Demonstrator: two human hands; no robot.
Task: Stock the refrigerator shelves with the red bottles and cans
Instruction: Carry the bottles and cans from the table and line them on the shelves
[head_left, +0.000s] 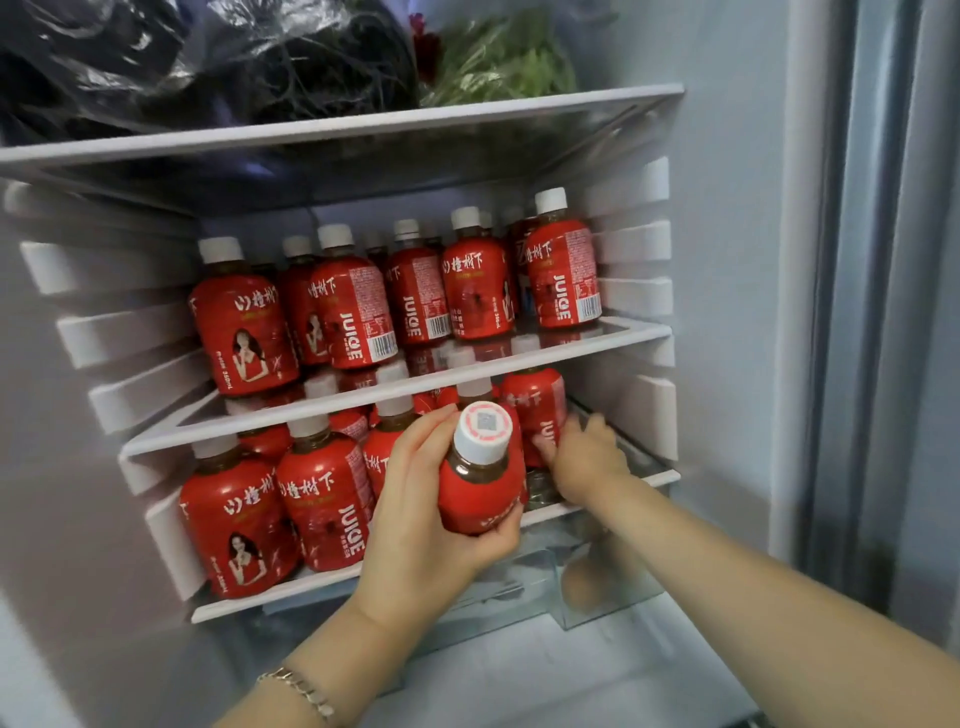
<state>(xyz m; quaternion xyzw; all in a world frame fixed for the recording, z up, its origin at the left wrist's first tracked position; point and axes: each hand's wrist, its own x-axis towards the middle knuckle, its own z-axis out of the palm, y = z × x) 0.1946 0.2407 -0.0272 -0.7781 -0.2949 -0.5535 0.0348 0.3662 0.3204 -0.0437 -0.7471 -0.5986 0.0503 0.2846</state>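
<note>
My left hand (415, 525) grips a red juice bottle (480, 486) with a white cap, tilted toward me in front of the lower shelf (597, 506). My right hand (584, 457) reaches onto that shelf's right side, its fingers touching another red bottle (537, 410) standing there. Several red bottles stand on the lower shelf's left part, such as one at the front (239, 525). The middle shelf (467, 376) carries several more red bottles in rows.
The top shelf (363, 127) holds dark plastic bags and green leafy vegetables (498, 62). A clear drawer (587, 577) sits under the lower shelf. White rail ribs line both side walls. The fridge's right wall and door frame (810, 312) stand close by.
</note>
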